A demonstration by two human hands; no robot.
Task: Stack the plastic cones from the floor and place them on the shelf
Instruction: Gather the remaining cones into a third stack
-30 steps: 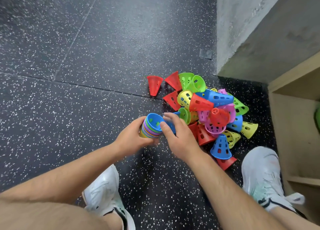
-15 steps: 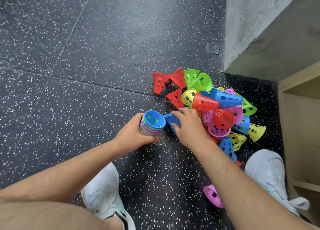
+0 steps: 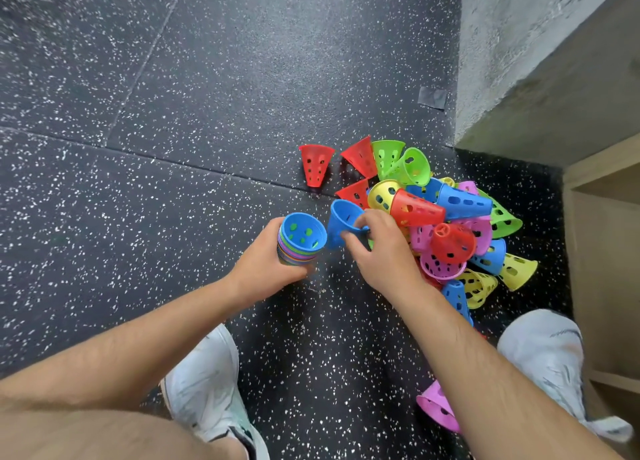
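Note:
My left hand (image 3: 265,267) grips a stack of nested cones (image 3: 300,240), its top cone blue with the wide mouth facing up. Just right of it my right hand (image 3: 379,252) pinches a loose blue cone (image 3: 341,219) by its rim, lifted beside the stack. A pile of loose cones (image 3: 450,224) in red, green, yellow, blue and pink lies on the floor to the right. One red cone (image 3: 315,165) lies apart at the pile's left. A pink cone (image 3: 437,407) lies by my right forearm.
The wooden shelf (image 3: 602,252) stands at the right edge, behind my right shoe (image 3: 547,349). A grey concrete wall corner (image 3: 512,61) rises beyond the pile. My left shoe (image 3: 204,380) rests on the black speckled floor (image 3: 173,148).
My right hand has lifted the blue cone out of the pile's edge and turned it up beside the stack. The left hand has kept hold of the stack.

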